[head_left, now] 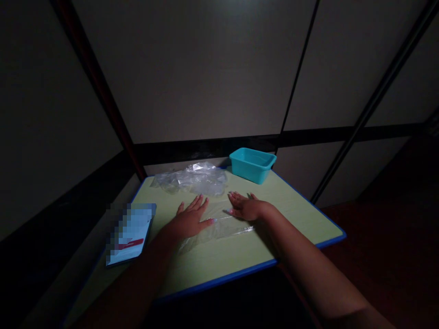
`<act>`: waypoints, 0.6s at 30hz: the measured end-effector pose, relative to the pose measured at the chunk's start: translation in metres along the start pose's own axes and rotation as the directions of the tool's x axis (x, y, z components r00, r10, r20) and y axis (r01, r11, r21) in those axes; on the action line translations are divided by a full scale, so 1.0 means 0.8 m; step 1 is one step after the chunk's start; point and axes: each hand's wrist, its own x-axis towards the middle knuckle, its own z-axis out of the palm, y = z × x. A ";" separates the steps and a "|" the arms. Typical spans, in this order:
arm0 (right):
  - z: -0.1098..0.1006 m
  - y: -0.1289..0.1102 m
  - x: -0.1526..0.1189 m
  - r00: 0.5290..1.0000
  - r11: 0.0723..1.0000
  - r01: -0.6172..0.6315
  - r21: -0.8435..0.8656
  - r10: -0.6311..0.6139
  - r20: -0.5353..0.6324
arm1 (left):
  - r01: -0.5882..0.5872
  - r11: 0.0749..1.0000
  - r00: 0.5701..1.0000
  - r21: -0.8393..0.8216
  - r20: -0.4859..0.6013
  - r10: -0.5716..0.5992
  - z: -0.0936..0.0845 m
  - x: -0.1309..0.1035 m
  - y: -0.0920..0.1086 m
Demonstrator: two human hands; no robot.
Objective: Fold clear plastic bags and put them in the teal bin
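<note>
A clear plastic bag (219,229) lies spread on the pale green table, partly covered by both hands. My left hand (190,219) rests on its left part, palm down with the fingers spread. On its right part is my right hand (245,206), fingers stretched out and pointing toward the upper left. Just beyond the fingertips, a crumpled heap of clear plastic (192,179) sits at the table's back left. Whether heap and bag are joined, I cannot tell.
A turquoise plastic basin (252,167) stands at the back right of the table (295,228), which has a blue edge. At the left lies a flat book or tablet, partly blurred out (137,237), with a red item on it. Cabinet-like panels (206,82) rise directly behind.
</note>
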 end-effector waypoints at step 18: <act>0.008 0.023 0.018 0.973 0.986 -0.159 0.052 0.166 -0.158 | -0.071 0.788 0.881 -0.612 -0.408 -0.238 -0.020 0.008 -0.002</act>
